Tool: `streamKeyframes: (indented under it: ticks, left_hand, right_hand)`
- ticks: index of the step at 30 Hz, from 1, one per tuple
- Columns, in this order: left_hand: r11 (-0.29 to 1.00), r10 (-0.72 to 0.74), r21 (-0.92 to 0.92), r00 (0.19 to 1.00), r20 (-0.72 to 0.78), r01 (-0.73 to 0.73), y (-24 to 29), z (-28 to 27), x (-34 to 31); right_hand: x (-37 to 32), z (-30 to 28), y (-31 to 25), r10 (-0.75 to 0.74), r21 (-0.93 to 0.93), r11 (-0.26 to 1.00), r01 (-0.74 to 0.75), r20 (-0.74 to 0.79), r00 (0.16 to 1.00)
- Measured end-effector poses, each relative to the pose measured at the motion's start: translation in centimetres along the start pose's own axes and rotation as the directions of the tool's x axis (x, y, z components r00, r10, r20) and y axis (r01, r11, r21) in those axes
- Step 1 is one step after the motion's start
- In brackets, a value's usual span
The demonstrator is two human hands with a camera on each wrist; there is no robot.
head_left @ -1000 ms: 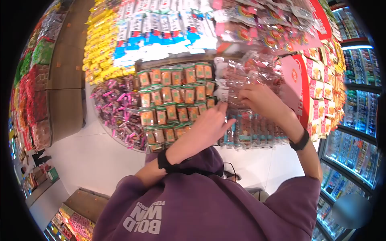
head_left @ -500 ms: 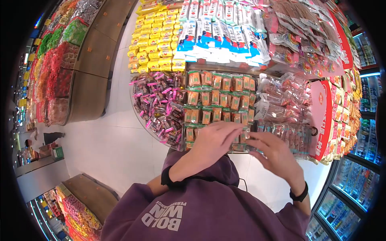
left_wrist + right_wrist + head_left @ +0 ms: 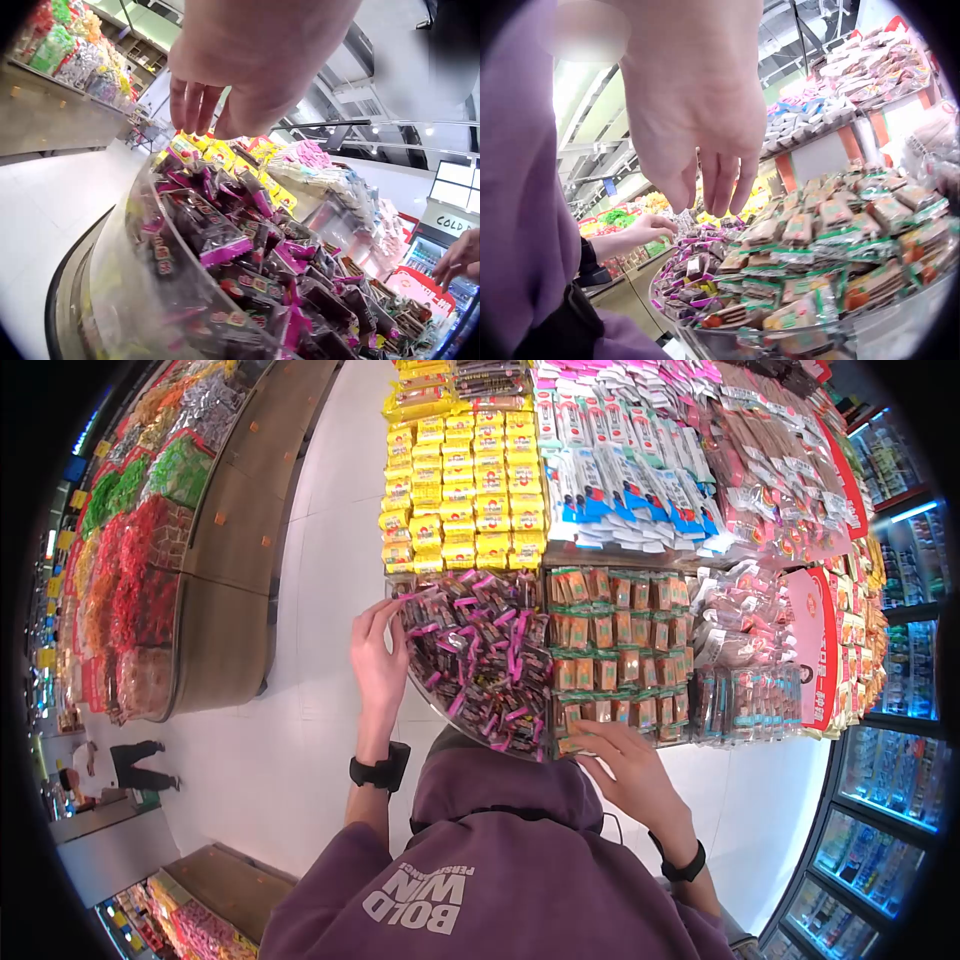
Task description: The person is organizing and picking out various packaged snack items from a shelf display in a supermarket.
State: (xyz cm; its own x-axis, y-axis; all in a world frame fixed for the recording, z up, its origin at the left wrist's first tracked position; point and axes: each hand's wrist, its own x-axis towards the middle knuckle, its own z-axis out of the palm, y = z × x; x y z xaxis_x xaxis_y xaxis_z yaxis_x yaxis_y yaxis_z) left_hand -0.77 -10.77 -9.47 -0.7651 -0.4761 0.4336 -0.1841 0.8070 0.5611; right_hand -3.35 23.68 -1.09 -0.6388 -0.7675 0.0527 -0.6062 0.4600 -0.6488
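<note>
My left hand (image 3: 378,670) has its fingers loosely bent and apart from the thumb, gripping nothing, at the outer edge of the dark packets with pink ends (image 3: 480,660); whether the fingertips touch them, I can't tell. My right hand (image 3: 635,775) hangs relaxed and empty by the near edge of the green-edged packets (image 3: 625,670). I read this as handwork along the bins' edges; a next move would call for a light fingertip approach, since the loose wrappers could slide. The dark packets lie jumbled behind a curved clear rim (image 3: 196,264). Beyond sit yellow packets (image 3: 460,490) in columns, then, farther off, a display counter (image 3: 230,560) across the pale floor (image 3: 320,590) and lit coolers (image 3: 870,770).
</note>
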Motion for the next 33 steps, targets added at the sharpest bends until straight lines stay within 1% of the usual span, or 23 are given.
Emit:
streamKeyframes:
  ticks: [1,2,3,4,5,6,7,8,9,13,14,18,21,23,25,28,31,33]
  left_hand:
    - [0.998,0.041,-0.040,0.999,0.022,-0.040,-0.4,-0.3,0.5]
    - [0.994,0.082,-0.081,0.996,0.043,-0.078,-0.5,-0.4,0.9]
    - [0.986,0.124,-0.122,0.990,0.064,-0.116,-0.4,-0.4,1.1]
    - [0.955,0.128,-0.277,0.988,0.082,-0.101,-0.4,-0.4,1.2]
    - [0.950,0.212,-0.251,0.972,0.096,-0.183,-0.5,-0.2,1.3]
    - [0.938,0.295,-0.224,0.949,0.113,-0.265,-0.8,0.0,1.4]
    - [0.917,0.376,-0.197,0.917,0.132,-0.348,-1.2,0.2,1.6]
    - [0.903,0.405,-0.219,0.904,0.139,-0.371,-1.7,0.8,1.6]
    - [0.899,0.406,-0.240,0.902,0.149,-0.365,-2.1,1.0,1.5]
    - [0.890,0.404,-0.303,0.897,0.179,-0.340,-3.1,1.0,1.8]
    - [0.885,0.410,-0.315,0.895,0.179,-0.343,-3.3,1.1,1.9]
    - [0.869,0.438,-0.339,0.879,0.186,-0.361,-3.4,1.2,2.4]
    - [0.860,0.457,-0.341,0.869,0.190,-0.378,-3.4,1.1,2.7]
    - [0.854,0.461,-0.358,0.867,0.188,-0.377,-3.2,1.0,2.7]
    - [0.864,0.444,-0.355,0.873,0.203,-0.357,-3.2,1.0,2.6]
    - [0.857,0.454,-0.351,0.874,0.171,-0.376,-3.3,1.3,2.4]
    - [0.855,0.460,-0.352,0.871,0.174,-0.381,-3.0,1.5,2.6]
    - [0.861,0.450,-0.354,0.872,0.192,-0.366,-2.8,1.3,2.7]
  right_hand:
    - [0.9,1.2,-0.8,0.009,-0.021,1.000,-0.009,-0.016,1.000]
    - [1.8,2.1,-1.7,0.007,-0.045,0.999,-0.006,0.021,1.000]
    - [2.9,3.3,-2.5,0.021,-0.087,0.996,-0.020,0.012,1.000]
    - [4.1,4.6,-3.2,0.035,-0.128,0.991,-0.034,0.002,0.999]
    - [5.4,5.8,-3.5,0.046,-0.166,0.985,-0.047,-0.010,0.999]
    - [6.4,7.0,-3.5,0.077,-0.263,0.962,-0.069,0.020,0.997]
    - [7.5,8.1,-3.6,0.091,-0.302,0.948,-0.097,-0.034,0.995]
    - [8.5,9.1,-3.7,0.106,-0.336,0.933,-0.129,-0.087,0.991]
    - [9.3,9.9,-3.6,0.119,-0.366,0.917,-0.161,-0.136,0.984]
    - [10.3,11.9,-3.4,0.172,-0.423,0.879,-0.220,-0.149,0.974]
    - [10.4,12.1,-3.6,0.194,-0.399,0.884,-0.243,-0.161,0.968]
    - [10.3,12.1,-4.7,0.173,-0.373,0.889,-0.267,-0.267,0.948]
    - [9.2,11.6,-5.2,0.174,-0.378,0.862,-0.337,-0.405,0.898]
    - [8.2,10.4,-5.3,0.281,-0.337,0.815,-0.471,-0.480,0.831]
    - [6.4,9.4,-4.5,0.269,-0.333,0.792,-0.511,-0.561,0.783]
    - [3.9,7.0,-3.0,0.269,-0.348,0.774,-0.529,-0.576,0.772]
    - [1.9,5.0,-1.6,0.266,-0.288,0.760,-0.583,-0.681,0.683]
    - [0.3,3.9,0.0,0.279,-0.277,0.724,-0.632,-0.720,0.635]
